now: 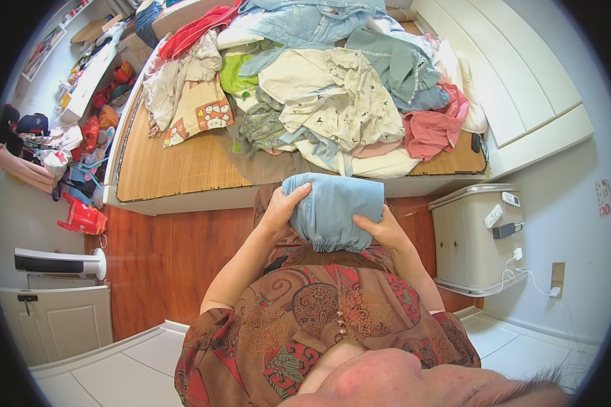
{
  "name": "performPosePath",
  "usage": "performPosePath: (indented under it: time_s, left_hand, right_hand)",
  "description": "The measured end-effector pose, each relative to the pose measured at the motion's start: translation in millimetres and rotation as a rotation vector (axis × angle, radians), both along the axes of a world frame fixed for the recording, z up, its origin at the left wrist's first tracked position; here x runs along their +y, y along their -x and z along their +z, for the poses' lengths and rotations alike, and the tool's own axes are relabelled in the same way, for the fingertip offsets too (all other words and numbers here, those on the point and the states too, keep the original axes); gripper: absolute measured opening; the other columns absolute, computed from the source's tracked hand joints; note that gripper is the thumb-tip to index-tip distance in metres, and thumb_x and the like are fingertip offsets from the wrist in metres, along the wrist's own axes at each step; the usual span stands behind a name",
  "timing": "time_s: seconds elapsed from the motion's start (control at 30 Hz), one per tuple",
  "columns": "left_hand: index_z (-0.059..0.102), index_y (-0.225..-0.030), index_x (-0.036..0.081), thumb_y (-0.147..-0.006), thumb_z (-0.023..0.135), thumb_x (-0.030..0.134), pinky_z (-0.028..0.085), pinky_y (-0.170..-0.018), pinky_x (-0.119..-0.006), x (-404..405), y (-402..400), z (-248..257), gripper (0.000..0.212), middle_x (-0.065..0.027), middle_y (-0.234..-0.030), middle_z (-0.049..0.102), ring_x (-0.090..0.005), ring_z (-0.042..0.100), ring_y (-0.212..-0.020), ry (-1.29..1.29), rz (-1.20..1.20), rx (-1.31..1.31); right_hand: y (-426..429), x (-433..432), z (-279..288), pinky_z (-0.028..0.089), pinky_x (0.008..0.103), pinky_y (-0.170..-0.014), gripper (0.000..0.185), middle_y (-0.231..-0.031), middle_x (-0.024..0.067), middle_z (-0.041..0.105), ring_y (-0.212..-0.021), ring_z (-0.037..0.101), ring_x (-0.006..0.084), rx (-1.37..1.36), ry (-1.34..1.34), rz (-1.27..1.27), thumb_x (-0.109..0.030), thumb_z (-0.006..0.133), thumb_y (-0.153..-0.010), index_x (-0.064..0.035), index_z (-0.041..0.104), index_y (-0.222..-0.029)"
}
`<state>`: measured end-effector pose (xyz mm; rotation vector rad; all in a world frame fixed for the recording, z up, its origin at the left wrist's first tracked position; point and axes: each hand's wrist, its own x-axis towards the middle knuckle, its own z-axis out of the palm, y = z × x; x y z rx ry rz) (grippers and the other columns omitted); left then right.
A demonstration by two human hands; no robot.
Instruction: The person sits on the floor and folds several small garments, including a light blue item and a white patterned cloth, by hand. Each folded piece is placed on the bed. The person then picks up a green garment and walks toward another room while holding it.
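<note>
A folded light-blue garment (336, 211) with a gathered elastic edge is held up in front of my body, short of the bed's front edge. My left hand (287, 203) grips its left side, thumb lying on the front of the cloth. On the opposite side my right hand (379, 226) clasps the lower right part, thumb also on the front. The fingers of both hands are mostly hidden behind the fabric. Beyond the garment, a loose pile of clothes covers much of the bed, with a cream patterned garment (346, 102) on top.
The bed's bamboo mat (183, 173) shows along the front. A red garment (435, 124) lies at the pile's right. Right of me stands a bedside cabinet (448, 244) with remote controls and cables. A white tower-shaped appliance (61, 263) and a red bag (84, 213) are at left.
</note>
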<state>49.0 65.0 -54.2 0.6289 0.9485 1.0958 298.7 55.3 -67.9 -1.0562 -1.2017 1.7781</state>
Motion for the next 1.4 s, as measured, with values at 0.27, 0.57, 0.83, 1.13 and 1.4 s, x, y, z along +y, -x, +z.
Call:
performPosePath:
  time_s: [0.27,0.57,0.83,1.13,1.4]
  left_hand:
    - [0.039,-0.145,0.006,-0.089,0.069,0.04,0.042,-0.104,-0.04,-4,13,-23,0.072,-0.0128,-0.139,0.049,-0.0236,0.05,-0.125,-0.12,0.094,-0.106]
    - [0.036,-0.145,0.0,-0.079,0.081,0.023,0.039,-0.105,-0.034,-19,7,-23,0.083,-0.0126,-0.134,0.052,-0.0209,0.051,-0.122,-0.279,0.119,0.326]
    - [0.055,-0.124,-0.004,-0.091,0.068,0.011,0.048,-0.088,-0.026,-20,-2,-32,0.038,-0.0069,-0.112,0.066,-0.013,0.062,-0.098,-0.259,0.303,0.154]
    - [0.055,-0.122,0.0,-0.092,0.066,0.015,0.052,-0.086,-0.031,-15,-6,-23,0.035,-0.0085,-0.112,0.064,-0.0153,0.063,-0.097,-0.047,0.092,-0.109]
    - [0.043,-0.141,0.006,-0.087,0.073,0.033,0.045,-0.103,-0.042,-19,-27,-44,0.068,-0.0088,-0.134,0.056,-0.0234,0.056,-0.12,0.228,-0.228,-0.303]
  right_hand:
    - [16,6,-4,0.05,0.0309,-0.086,0.041,-0.108,0.0113,0.068,-0.098,0.063,0.0164,-0.009,-0.018,-0.159,-0.023,0.071,-0.091,0.0071,0.062,-0.117]
    - [28,-4,2,0.05,0.0288,-0.083,0.039,-0.105,0.0094,0.068,-0.094,0.062,0.0138,0.005,-0.025,-0.238,-0.026,0.068,-0.093,0.0069,0.063,-0.112]
    - [27,-9,4,0.048,0.0282,-0.086,0.04,-0.11,0.0082,0.067,-0.098,0.061,0.0139,0.04,-0.012,-0.271,-0.028,0.067,-0.095,0.0045,0.062,-0.117]
    - [5,-4,2,0.049,0.0257,-0.082,0.034,-0.105,0.0051,0.068,-0.092,0.062,0.0112,0.094,0.116,-0.311,-0.025,0.068,-0.094,0.0025,0.064,-0.114]
    - [-15,16,-13,0.049,0.0254,-0.079,0.034,-0.101,0.0037,0.068,-0.087,0.062,0.0101,0.02,0.159,-0.319,-0.025,0.069,-0.093,0.0016,0.065,-0.113]
